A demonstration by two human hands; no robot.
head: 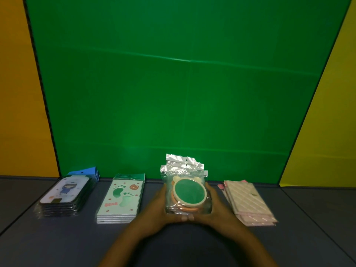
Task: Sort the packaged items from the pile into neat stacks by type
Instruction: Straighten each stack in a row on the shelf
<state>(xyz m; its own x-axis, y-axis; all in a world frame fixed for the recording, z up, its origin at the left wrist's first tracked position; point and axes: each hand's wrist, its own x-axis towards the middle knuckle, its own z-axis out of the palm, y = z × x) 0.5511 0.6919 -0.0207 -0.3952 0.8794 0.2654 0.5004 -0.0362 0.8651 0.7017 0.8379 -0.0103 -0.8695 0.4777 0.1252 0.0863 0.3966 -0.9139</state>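
On the grey table (57, 247), both hands' grips (156, 207) (219, 207) clasp the bagged mirror stack (187, 191).

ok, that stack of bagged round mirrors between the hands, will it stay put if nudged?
Probably not. The stack of bagged round mirrors sits in glossy plastic, so layers likely slide. The discs already look offset, so it may topple. The left hand and right hand brace both sides.
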